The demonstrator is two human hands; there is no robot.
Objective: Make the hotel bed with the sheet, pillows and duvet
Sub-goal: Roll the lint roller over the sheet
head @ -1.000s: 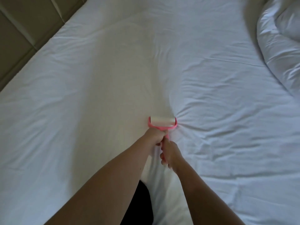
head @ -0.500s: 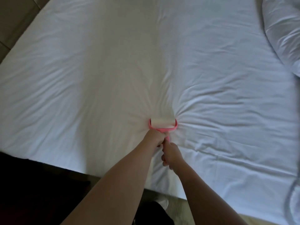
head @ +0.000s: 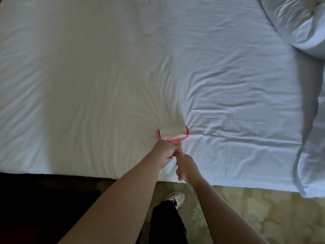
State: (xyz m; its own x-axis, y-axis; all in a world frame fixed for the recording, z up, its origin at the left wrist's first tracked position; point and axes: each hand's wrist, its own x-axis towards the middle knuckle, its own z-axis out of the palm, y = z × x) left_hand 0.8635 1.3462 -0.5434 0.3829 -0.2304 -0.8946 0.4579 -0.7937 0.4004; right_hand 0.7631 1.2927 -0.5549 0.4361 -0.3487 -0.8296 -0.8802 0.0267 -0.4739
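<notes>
A white sheet covers the bed, with creases fanning out from a pink lint roller pressed onto it near the bed's front edge. My left hand grips the roller's handle just behind the head. My right hand holds the lower end of the same handle. A bundled white duvet lies at the far right corner, and a fold of it hangs down the right side.
The bed's front edge runs across the lower view. Below it lie patterned beige carpet on the right and a dark area at the left. My leg in dark trousers and a white shoe stand by the bed.
Both hands have drawn the roller back toward the bed's front edge. I have stepped back, so the floor and my shoe show below the sheet.
</notes>
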